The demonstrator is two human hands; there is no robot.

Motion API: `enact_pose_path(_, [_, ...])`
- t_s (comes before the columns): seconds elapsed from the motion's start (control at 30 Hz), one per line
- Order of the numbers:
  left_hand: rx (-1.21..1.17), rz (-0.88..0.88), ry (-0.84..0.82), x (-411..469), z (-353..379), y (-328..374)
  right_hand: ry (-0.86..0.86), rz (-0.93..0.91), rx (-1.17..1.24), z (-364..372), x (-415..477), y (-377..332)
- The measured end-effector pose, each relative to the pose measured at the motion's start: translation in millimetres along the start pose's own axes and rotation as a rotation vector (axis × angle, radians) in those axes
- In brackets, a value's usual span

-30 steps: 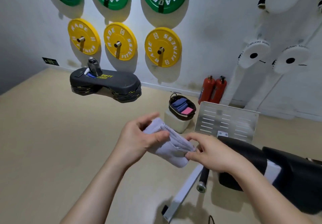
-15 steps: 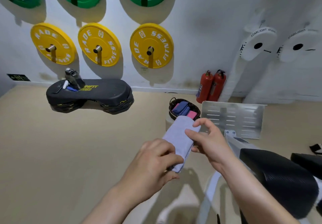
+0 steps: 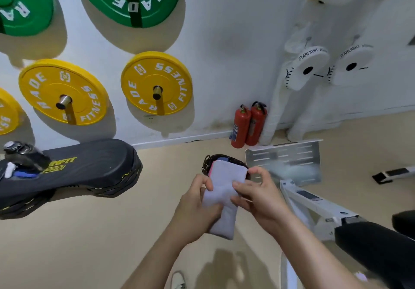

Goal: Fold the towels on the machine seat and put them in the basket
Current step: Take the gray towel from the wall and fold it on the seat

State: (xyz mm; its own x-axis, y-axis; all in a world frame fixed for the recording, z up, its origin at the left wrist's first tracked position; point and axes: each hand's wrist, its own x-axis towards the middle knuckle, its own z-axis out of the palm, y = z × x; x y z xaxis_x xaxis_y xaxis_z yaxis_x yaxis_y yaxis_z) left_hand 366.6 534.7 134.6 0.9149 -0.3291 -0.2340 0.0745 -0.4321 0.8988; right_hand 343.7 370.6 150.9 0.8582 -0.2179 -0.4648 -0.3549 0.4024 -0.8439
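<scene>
A folded pale lavender towel (image 3: 224, 190) is held lengthwise in front of me, its far end over the dark woven basket (image 3: 207, 161). My left hand (image 3: 197, 208) grips the towel's near left side, thumb on top. My right hand (image 3: 258, 195) pinches its right edge with thumb and fingers. Inside the basket, a pink and a blue folded towel peek out behind the lavender one; most of the basket is hidden. The black padded machine seat (image 3: 377, 246) lies at the lower right.
A perforated metal footplate (image 3: 285, 160) and white machine frame (image 3: 314, 203) stand right of the basket. Two red fire extinguishers (image 3: 247, 124) are by the wall. A black step platform (image 3: 85, 172) sits on the floor at left. Yellow and green weight plates hang on the wall.
I have moved closer to the basket. The folded towel has gone forward and now covers the basket's opening, with both hands still holding it.
</scene>
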Motion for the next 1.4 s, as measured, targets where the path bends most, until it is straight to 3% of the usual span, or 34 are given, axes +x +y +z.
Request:
enact_pose_path(0.17, [-0.042, -0.032, -0.160, 89.7, -12.8, -20.2, 0.028, 0.210, 0.140, 12.0, 70.9, -3.2])
enact_pose_path(0.33, [-0.061, -0.135, -0.324, 173.9, 2.9, -36.1, 0.276, 0.224, -0.018, -4.3, 150.7, 3.6])
enact_pose_path(0.47, [0.033, -0.140, -0.338, 273.3, 22.8, -63.0, 0.424, 0.254, -0.062, -34.4, 242.8, 16.1])
enact_pose_path(0.67, [0.312, -0.200, -0.228, 429.8, 62.7, -167.5, 0.522, 0.326, -0.125, -91.1, 415.6, 70.8])
enact_pose_path(0.9, [0.495, -0.184, -0.311, 560.2, 150.6, -319.3, 0.545, 0.393, -0.323, -148.1, 588.2, 200.6])
enact_pose_path(1.13, [0.561, -0.232, -0.398, 599.8, 189.6, -393.8, 0.583, 0.454, -0.390, -175.3, 641.2, 288.4])
enact_pose_path(1.4, [0.543, -0.180, -0.402, 610.9, 189.1, -396.9, 0.571, 0.465, -0.358, -182.6, 653.4, 294.5])
